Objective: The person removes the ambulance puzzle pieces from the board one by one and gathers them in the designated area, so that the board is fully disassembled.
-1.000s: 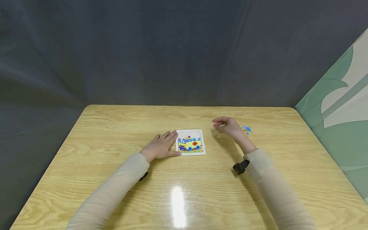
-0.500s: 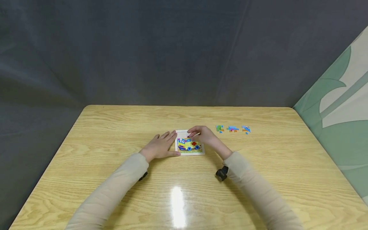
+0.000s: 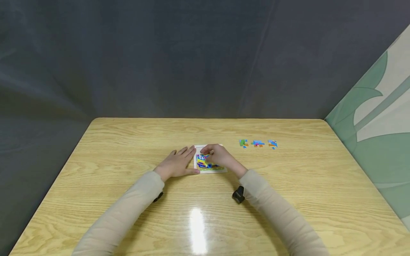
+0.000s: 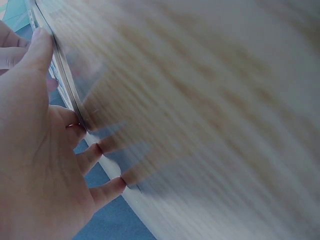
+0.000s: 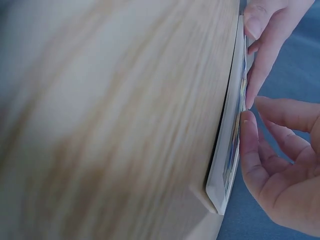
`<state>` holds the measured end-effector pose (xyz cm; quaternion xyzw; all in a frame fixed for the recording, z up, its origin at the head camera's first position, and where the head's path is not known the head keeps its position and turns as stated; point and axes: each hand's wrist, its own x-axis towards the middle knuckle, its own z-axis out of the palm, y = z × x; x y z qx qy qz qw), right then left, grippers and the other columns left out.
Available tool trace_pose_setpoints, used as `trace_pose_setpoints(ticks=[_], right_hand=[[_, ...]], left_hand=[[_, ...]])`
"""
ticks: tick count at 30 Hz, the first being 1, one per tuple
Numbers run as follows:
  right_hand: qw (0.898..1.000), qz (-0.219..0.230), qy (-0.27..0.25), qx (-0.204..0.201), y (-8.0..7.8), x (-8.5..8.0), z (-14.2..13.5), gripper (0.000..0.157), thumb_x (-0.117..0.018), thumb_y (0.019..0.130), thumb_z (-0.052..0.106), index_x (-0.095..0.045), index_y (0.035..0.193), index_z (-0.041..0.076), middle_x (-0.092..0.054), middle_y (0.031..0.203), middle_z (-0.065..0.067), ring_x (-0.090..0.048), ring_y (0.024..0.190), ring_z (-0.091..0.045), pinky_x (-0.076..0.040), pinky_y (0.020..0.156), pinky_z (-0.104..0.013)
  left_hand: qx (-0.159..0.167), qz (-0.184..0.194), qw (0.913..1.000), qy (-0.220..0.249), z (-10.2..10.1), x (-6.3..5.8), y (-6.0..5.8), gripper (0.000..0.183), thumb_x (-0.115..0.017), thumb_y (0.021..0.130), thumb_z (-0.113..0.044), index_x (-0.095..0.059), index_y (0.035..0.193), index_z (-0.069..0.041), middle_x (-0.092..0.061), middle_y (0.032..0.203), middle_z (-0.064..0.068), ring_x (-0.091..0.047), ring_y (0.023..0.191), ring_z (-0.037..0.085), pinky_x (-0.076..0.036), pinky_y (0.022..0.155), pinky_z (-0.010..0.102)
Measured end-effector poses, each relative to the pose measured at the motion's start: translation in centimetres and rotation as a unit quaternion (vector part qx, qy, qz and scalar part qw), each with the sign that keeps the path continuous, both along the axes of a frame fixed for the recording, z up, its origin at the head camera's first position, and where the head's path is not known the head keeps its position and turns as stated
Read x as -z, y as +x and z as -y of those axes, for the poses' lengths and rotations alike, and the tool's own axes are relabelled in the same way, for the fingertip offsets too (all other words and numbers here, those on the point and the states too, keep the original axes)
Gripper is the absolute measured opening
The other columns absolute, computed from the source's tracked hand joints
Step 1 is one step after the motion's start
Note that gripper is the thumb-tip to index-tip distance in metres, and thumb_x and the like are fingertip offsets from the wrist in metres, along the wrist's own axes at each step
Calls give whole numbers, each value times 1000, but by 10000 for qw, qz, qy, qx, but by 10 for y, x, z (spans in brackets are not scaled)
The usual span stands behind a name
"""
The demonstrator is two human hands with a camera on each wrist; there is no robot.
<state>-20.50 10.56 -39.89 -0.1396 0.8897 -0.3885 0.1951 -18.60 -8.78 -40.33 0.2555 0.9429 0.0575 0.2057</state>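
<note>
A white-framed jigsaw puzzle (image 3: 213, 171) with a yellow ambulance picture lies flat on the table. My left hand (image 3: 178, 164) rests at its left side, fingers spread and straight, with fingertips and thumb at the frame's edge. Over the upper left part of the puzzle is my right hand (image 3: 217, 156), its fingers bent toward the thumb. In the right wrist view the right thumb and fingertips come close together right at the puzzle's face; I cannot tell whether a piece is between them. That hand hides much of the picture's middle and right.
Three loose puzzle pieces lie in a row to the right: a green and blue one (image 3: 243, 143), a blue and pink one (image 3: 257, 143) and a blue and orange one (image 3: 272, 143). A dark curtain (image 3: 205, 64) hangs behind the wooden table (image 3: 134, 135).
My right hand has moved left from beside the loose pieces to above the puzzle, uncovering pieces it had hidden. My left hand has stayed at the frame's left edge.
</note>
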Motion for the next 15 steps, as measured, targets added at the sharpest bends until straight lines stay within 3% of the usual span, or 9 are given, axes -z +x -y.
trace_pose_setpoints(ticks=[9, 15], right_hand=[[9997, -96, 108, -196, -3, 3, 2, 33, -61, 84, -8, -64, 117, -2, -63, 121, -18, -59, 106, -26, -53, 91, -36], [9971, -440, 308, -537, -6, 4, 4, 38, -60, 80, -12, -64, 117, -6, -64, 119, -20, -59, 109, -30, -52, 95, -39]], left_hand=[[42, -34, 10000, -15, 0, -1, 1, 88, -39, 92, -65, -7, 155, -14, -3, 163, 2, -10, 151, 27, -17, 119, 57], [46, -64, 10000, 25, 1, 0, 1, 88, -40, 92, -65, -8, 155, -13, -4, 163, 2, -10, 151, 27, -17, 119, 57]])
